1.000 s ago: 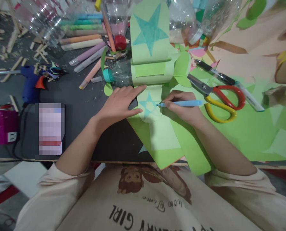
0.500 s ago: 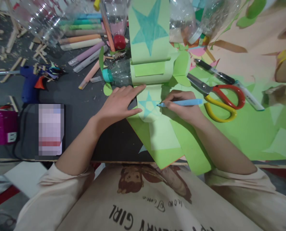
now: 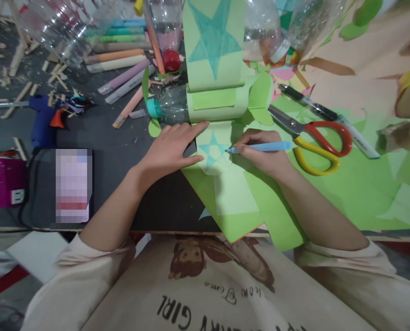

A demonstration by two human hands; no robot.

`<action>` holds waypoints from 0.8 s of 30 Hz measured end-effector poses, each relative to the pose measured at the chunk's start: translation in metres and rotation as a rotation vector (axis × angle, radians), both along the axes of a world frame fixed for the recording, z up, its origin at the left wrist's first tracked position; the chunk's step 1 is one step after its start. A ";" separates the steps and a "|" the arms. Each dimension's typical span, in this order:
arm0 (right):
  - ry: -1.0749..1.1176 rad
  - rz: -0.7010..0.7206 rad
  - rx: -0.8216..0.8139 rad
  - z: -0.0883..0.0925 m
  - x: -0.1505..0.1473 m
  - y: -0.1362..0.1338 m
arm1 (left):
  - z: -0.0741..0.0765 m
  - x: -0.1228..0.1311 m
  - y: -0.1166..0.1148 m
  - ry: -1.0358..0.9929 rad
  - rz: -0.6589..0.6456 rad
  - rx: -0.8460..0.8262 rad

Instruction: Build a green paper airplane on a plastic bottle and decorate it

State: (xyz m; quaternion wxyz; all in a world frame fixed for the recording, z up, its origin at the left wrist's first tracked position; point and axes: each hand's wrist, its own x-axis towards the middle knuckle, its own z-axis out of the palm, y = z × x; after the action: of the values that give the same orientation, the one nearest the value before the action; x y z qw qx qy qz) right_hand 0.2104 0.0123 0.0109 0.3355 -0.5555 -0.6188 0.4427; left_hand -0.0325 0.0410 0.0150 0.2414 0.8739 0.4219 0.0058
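Observation:
A plastic bottle (image 3: pixel 177 103) with a teal cap lies on its side, wrapped in pale green paper. One paper wing (image 3: pixel 194 41) with a filled teal star stretches away from me. The nearer wing (image 3: pixel 222 168) has a rounded end and a blue star, partly coloured. My left hand (image 3: pixel 167 149) lies flat with fingers spread, its fingertips on the nearer wing's left edge. In a pinch, my right hand (image 3: pixel 260 149) holds a light blue marker (image 3: pixel 276 146), its tip touching the star's right point.
Scissors (image 3: pixel 308 138) with red and yellow handles and a black marker (image 3: pixel 304 102) lie at right on green paper. A blue glue gun (image 3: pixel 41 122), a phone (image 3: pixel 73 184) and a purple box (image 3: pixel 5 181) occupy the left. Several markers and clear bottles lie at the back.
Both hands stay almost in place. The marker has shifted very slightly, its tip still at the star's right point.

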 end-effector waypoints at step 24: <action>0.049 -0.062 -0.011 0.001 -0.002 -0.003 | 0.000 0.001 0.001 0.022 0.003 -0.009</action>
State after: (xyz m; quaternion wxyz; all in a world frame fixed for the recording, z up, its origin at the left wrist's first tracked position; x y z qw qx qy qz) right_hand 0.2088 0.0094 0.0118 0.3612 -0.5650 -0.5905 0.4490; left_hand -0.0310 0.0415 0.0151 0.2405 0.8722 0.4260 -0.0050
